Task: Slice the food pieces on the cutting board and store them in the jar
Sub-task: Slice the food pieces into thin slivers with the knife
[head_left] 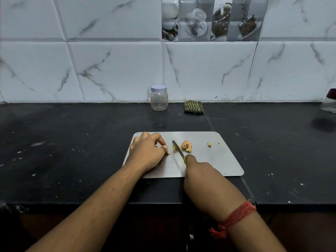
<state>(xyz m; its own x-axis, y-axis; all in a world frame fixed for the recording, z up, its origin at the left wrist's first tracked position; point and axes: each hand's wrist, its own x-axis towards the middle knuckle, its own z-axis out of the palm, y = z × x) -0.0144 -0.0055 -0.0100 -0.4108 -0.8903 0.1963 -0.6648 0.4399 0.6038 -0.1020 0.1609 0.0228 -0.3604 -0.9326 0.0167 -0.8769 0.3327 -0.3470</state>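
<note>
- your left hand [147, 151] is pinching a small food piece [167, 152] on the cutting board [214, 160]; your right hand [199, 171] is gripping the knife [178, 149].
- the knobbly lump [186, 146], just right of the blade, is probably light, firm and roll-prone; you're best pinning it at one end.
- the jar [159, 98] is waiting, lidded, at the table's far edge.

Countertop [72, 151]: board [218, 160], jar [159, 98], cloth [193, 107].

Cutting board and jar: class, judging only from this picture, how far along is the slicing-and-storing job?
Early. Done: a few small cut bits lie on the cutting board. In hand: the right hand grips the knife, and the left hand pinches a small piece. Left: the large lump is uncut, and the jar stands lidded by the wall, seemingly empty.
</note>
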